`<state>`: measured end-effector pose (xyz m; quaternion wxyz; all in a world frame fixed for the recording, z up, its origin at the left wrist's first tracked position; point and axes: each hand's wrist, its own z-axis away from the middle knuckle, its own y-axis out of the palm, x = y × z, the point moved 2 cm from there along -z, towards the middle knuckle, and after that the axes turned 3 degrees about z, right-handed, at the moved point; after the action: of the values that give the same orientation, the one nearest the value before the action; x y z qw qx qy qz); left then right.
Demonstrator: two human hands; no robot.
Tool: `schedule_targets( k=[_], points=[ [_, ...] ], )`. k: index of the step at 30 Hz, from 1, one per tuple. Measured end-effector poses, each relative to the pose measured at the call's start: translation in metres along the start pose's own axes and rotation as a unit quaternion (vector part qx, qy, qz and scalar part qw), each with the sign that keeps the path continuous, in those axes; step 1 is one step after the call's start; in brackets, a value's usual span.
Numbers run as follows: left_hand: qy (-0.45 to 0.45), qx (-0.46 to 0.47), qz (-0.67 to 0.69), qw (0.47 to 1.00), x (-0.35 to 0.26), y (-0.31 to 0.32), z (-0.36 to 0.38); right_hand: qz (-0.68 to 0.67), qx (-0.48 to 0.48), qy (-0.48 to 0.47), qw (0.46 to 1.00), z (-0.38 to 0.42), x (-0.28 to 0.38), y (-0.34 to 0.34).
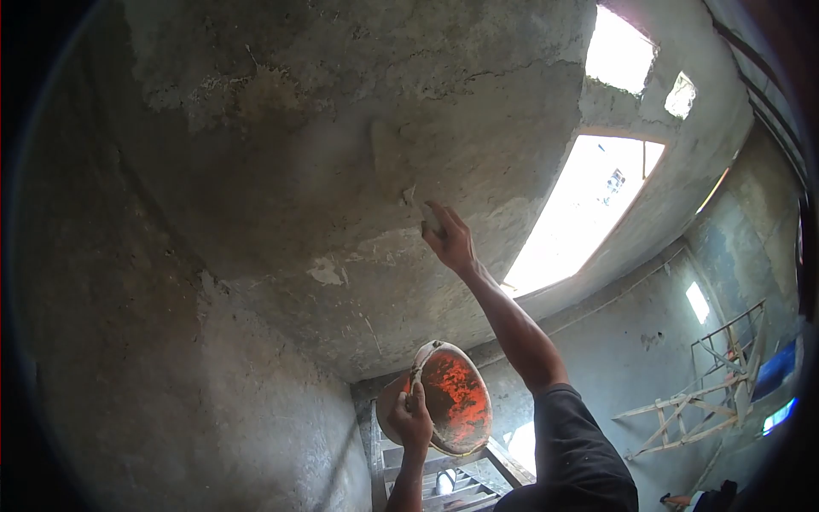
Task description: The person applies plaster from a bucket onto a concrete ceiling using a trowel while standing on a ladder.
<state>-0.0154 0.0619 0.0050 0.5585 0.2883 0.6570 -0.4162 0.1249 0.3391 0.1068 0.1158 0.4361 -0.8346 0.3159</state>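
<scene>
the left grip pinches the rim of a round bucket, grey-crusted over orange, mouth open toward near right, below and nearer than the raised right grip, whose fingers curl around a small greyish piece by the rough, patchy wall.

Interior, dimly lit overall. Daylight is admitted at right of centre through a tall opening and, at upper right, through a smaller opening; both are burnt out to white. Upper-left plaster is sunk in brown shadow; the lower-left wall is lit in muted grey. Orange inside the bucket, lower centre, is vividly rendered. Fine detail at the raised right hand is softened. Lines at right are bowed by wide-angle distortion; corners are blackened.
</scene>
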Motion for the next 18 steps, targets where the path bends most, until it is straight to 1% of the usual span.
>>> schedule_targets(
  k=[1, 3, 4, 6, 7, 9, 13, 15, 17, 18],
  points=[
    [-0.002, 0.001, -0.003, 1.000, 0.001, -0.002, 0.002, -0.001, 0.001, 0.003, 1.000, 0.003, -0.003, 0.000],
    [-0.006, 0.006, -0.015, 1.000, 0.000, 0.001, 0.000, 0.030, -0.105, 0.081, 0.991, -0.005, -0.017, -0.009],
    [-0.007, 0.006, -0.015, 1.000, 0.000, 0.001, 0.001, 0.030, -0.104, 0.082, 0.991, -0.012, -0.023, -0.015],
    [0.004, 0.001, -0.020, 1.000, -0.001, 0.001, 0.000, 0.017, -0.196, 0.199, 0.960, -0.031, -0.040, -0.032],
    [0.005, 0.001, -0.019, 1.000, 0.000, 0.001, 0.000, 0.017, -0.196, 0.198, 0.960, -0.041, -0.045, -0.039],
    [0.014, 0.002, -0.015, 1.000, 0.001, 0.001, -0.001, 0.090, -0.272, 0.125, 0.950, -0.055, -0.050, -0.051],
    [0.012, 0.002, -0.021, 1.000, -0.003, 0.000, 0.000, 0.103, -0.259, 0.137, 0.951, -0.052, -0.064, -0.026],
    [-0.005, 0.007, -0.025, 1.000, -0.002, 0.000, 0.000, 0.136, -0.190, 0.062, 0.970, -0.028, -0.058, -0.005],
    [0.005, 0.004, -0.020, 1.000, -0.003, 0.001, -0.001, 0.048, -0.102, 0.045, 0.993, 0.005, -0.052, 0.006],
    [0.013, -0.002, -0.016, 1.000, -0.003, 0.001, -0.001, 0.048, -0.103, 0.044, 0.993, 0.015, -0.046, 0.002]
  ],
)
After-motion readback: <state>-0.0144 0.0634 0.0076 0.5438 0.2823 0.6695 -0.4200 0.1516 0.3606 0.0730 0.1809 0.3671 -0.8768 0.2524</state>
